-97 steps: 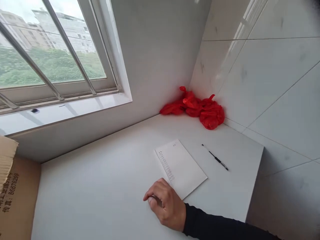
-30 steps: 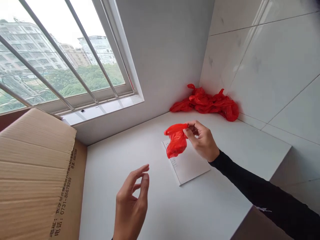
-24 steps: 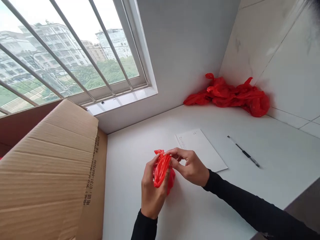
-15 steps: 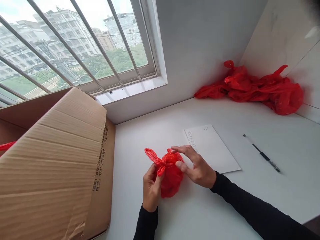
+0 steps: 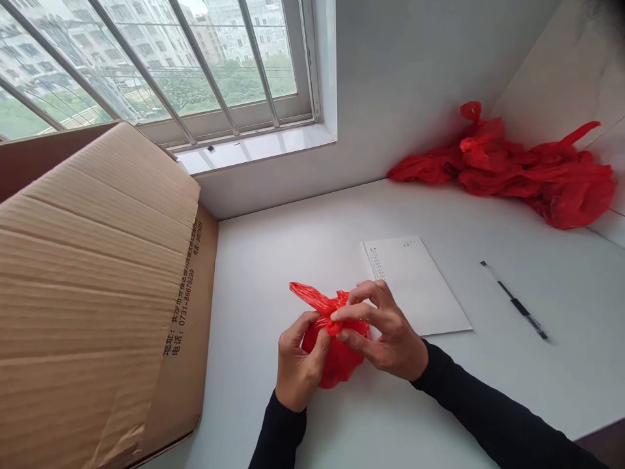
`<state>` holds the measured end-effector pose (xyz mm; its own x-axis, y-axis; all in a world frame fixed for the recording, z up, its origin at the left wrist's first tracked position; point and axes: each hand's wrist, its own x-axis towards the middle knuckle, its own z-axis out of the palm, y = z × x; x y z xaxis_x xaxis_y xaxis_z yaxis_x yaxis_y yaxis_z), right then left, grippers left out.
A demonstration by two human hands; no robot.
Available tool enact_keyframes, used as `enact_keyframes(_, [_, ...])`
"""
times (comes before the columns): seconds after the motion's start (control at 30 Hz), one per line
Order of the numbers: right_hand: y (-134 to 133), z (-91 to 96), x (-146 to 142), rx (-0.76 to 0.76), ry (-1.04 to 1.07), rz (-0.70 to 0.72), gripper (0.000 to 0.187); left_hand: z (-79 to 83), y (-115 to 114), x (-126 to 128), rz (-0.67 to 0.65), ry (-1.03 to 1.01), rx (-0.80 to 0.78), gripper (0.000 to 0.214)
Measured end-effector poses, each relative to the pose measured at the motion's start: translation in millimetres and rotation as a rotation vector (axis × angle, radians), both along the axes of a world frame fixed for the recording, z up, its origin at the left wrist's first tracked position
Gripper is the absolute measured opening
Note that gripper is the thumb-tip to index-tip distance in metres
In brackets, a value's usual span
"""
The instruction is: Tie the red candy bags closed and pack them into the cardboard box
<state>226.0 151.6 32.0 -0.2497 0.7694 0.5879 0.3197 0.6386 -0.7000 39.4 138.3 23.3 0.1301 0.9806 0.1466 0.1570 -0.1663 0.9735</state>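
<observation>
A small red plastic bag [image 5: 336, 363], gathered at its top with one handle sticking up to the left, rests on the white table in front of me. My left hand [image 5: 300, 361] pinches the bag's neck from the left between thumb and fingers. From the right, my right hand [image 5: 383, 329] has its thumb and index finger closed on the red plastic at the knot. Both sets of fingertips almost meet there. What the bag contains is hidden by the plastic.
A large cardboard box [image 5: 92, 280] stands on the left. Right of my hands lie a white notepad [image 5: 430, 293] and a black-gripped pen [image 5: 520, 306]. Several red plastic bags [image 5: 517, 169] are heaped in the far right corner. A barred window [image 5: 205, 71] is behind.
My right hand has moved in to the knot and closed its fingers on the plastic. My left hand keeps its pinch. The view has shifted slightly.
</observation>
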Motion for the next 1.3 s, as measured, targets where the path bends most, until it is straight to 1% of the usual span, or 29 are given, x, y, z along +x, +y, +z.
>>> enact_keyframes(0.07, [-1.9,1.6,0.7,-0.029,0.044,-0.023,0.018,0.6,-0.8,1.0,0.006,0.045,0.035,0.008])
enact_keyframes(0.13, [-2.4,2.6,4.0,-0.101,0.14,-0.039,0.014,0.4,-0.5,1.5,0.008,0.086,0.058,0.01])
enact_keyframes(0.23, [1.2,3.1,13.1,-0.228,0.393,-0.041,0.009,-2.0,1.6,0.9,0.003,0.126,0.073,0.017])
enact_keyframes(0.3, [6.2,2.9,20.2,-0.265,0.579,-0.063,0.006,-4.0,3.0,-0.7,0.003,0.138,0.064,0.018])
enact_keyframes(0.37, [11.3,2.5,25.7,-0.305,0.657,-0.098,0.009,-4.8,3.8,-2.8,0.015,0.137,0.048,0.015])
enact_keyframes(0.43, [14.4,1.6,27.5,-0.408,0.581,-0.072,0.021,-3.3,3.9,-4.8,0.042,0.124,0.049,0.014])
enact_keyframes(0.5, [14.8,0.4,25.1,-0.516,0.435,0.022,0.037,-0.3,3.3,-6.1,0.058,0.11,0.067,0.013])
enact_keyframes(0.53, [14.1,-0.2,22.7,-0.545,0.357,0.077,0.043,1.3,2.9,-6.3,0.057,0.107,0.081,0.013])
enact_keyframes(0.57, [13.2,-0.7,20.1,-0.551,0.289,0.123,0.048,2.6,2.5,-6.5,0.05,0.106,0.093,0.013])
enact_keyframes(0.6, [12.3,-1.0,17.7,-0.539,0.233,0.147,0.049,3.3,2.2,-6.7,0.042,0.108,0.104,0.014])
enact_keyframes(0.63, [11.7,-1.1,15.8,-0.517,0.186,0.15,0.045,3.5,2.0,-7.1,0.038,0.112,0.114,0.015])
enact_keyframes(0.7, [11.9,-1.0,14.6,-0.458,0.143,0.094,0.025,2.4,2.3,-8.9,0.062,0.124,0.137,0.017])
enact_keyframes(0.73, [12.9,-0.9,15.5,-0.435,0.145,0.047,0.016,1.3,2.9,-10.4,0.092,0.131,0.15,0.018])
enact_keyframes(0.77, [14.5,-1.0,17.0,-0.421,0.163,-0.008,0.01,0.1,3.8,-12.2,0.129,0.139,0.162,0.019])
enact_keyframes(0.83, [18.6,-1.5,20.9,-0.428,0.237,-0.101,0.01,-2.0,5.7,-16.0,0.212,0.152,0.187,0.022])
enact_keyframes(0.93, [22.1,-2.7,23.4,-0.463,0.315,-0.154,0.01,-2.9,6.9,-18.4,0.315,0.185,0.251,0.029])
enact_keyframes(1.0, [20.6,-2.9,20.5,-0.479,0.262,-0.136,0.017,-1.8,5.4,-15.7,0.328,0.225,0.328,0.036])
enact_keyframes(1.03, [18.9,-2.8,18.1,-0.482,0.218,-0.123,0.021,-0.8,4.3,-13.2,0.313,0.25,0.364,0.042])
enact_keyframes(1.1, [15.5,-2.6,13.1,-0.477,0.135,-0.104,0.02,1.2,2.0,-7.9,0.263,0.298,0.416,0.047])
enact_keyframes(1.13, [14.4,-2.6,11.5,-0.462,0.104,-0.101,0.016,1.8,1.4,-6.1,0.244,0.315,0.429,0.042])
enact_keyframes(1.17, [14.2,-2.9,11.0,-0.44,0.089,-0.113,0.011,2.0,1.2,-5.5,0.242,0.322,0.436,0.034])
enact_keyframes(1.2, [14.9,-3.5,11.6,-0.419,0.095,-0.142,0.011,1.8,1.6,-6.4,0.257,0.321,0.438,0.023])
enact_keyframes(1.23, [16.6,-4.3,13.3,-0.409,0.129,-0.182,0.013,1.2,2.4,-8.6,0.292,0.312,0.434,0.013])
enact_keyframes(1.27, [19.0,-5.5,15.8,-0.41,0.185,-0.23,0.014,0.3,3.4,-12.1,0.344,0.298,0.422,0.008])
enact_keyframes(1.3, [21.7,-6.8,18.7,-0.419,0.25,-0.282,0.017,-0.6,4.6,-16.0,0.402,0.282,0.404,0.01])
